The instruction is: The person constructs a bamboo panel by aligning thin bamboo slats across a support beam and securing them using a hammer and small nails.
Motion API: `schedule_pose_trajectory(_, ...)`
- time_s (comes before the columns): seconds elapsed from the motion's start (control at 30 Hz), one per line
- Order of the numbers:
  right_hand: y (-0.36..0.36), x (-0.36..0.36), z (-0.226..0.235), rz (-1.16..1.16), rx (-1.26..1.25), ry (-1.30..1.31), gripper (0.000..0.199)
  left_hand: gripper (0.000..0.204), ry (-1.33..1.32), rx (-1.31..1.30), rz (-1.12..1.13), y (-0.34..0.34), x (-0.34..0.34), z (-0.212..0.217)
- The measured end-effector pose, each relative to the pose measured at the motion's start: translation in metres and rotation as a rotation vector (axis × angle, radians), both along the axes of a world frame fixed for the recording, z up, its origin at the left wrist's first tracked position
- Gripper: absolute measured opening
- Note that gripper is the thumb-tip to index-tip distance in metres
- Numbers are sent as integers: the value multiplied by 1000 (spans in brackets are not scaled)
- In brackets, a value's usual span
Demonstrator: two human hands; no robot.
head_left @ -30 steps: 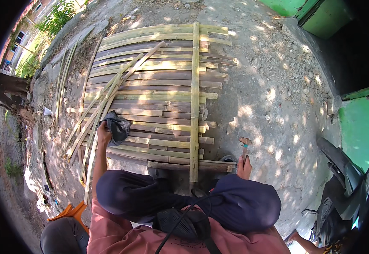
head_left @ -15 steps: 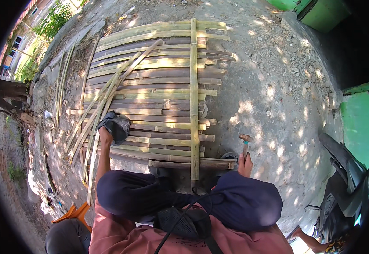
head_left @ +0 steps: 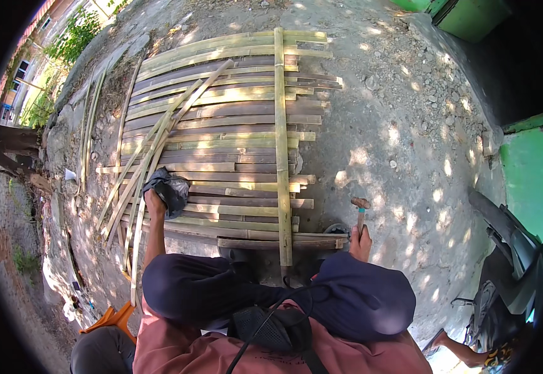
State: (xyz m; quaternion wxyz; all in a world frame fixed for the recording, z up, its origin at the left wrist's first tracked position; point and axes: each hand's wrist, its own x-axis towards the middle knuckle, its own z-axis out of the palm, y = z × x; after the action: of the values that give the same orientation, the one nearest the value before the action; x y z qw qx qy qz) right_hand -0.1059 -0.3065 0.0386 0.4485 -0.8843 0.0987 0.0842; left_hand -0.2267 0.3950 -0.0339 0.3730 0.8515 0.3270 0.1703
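My left hand (head_left: 154, 204) is closed on a crumpled dark plastic bag (head_left: 170, 193), held over the left part of the bamboo slats. What the bag holds cannot be made out. At the right, my right hand (head_left: 361, 243) grips the handle of a hammer (head_left: 361, 204), its head pointing away from me and apart from the slats. Many split bamboo slats (head_left: 221, 142) lie side by side across the ground in front of me. One long bamboo strip (head_left: 281, 124) crosses over them near their right ends. Several loose thin strips (head_left: 159, 137) lie slantwise on the left side.
More thin strips (head_left: 90, 131) lie on the ground at the far left. To the right stand a dark motorbike (head_left: 508, 274) and a green wall panel (head_left: 528, 181). Another person's leg (head_left: 461, 353) shows at lower right, and a grey-clothed knee (head_left: 103, 352) beside an orange chair (head_left: 112, 319) at lower left.
The view has shifted slightly, so the slats sit a little further left. My left hand still has the bag, and my right hand still has the hammer.
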Motion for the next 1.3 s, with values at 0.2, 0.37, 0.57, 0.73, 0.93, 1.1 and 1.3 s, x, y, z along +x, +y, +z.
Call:
schedule_pose_trajectory(0.2,-3,0,1,-10,-1,11,31,59,-32,-83,28,-10,8,-2)
schedule_pose_trajectory(0.37,1,-1,5,-14,-7,6,30,57,-273,-294,-9,2,7,-26)
schedule_pose_trajectory(0.57,-3,-1,8,-15,-20,23,30,52,-341,-478,34,-11,9,-43)
schedule_pose_trajectory(0.73,1,0,4,-5,-20,23,30,51,-509,-688,58,-6,12,-35)
schedule_pose_trajectory(0.93,3,-1,6,-12,-9,25,30,51,-442,-635,24,-1,-2,-31)
schedule_pose_trajectory(1.1,10,0,4,-6,3,9,31,36,-115,-12,-61,26,-27,-7)
schedule_pose_trajectory(1.3,-3,-2,0,-6,-13,-5,30,39,123,138,-39,-2,-46,22)
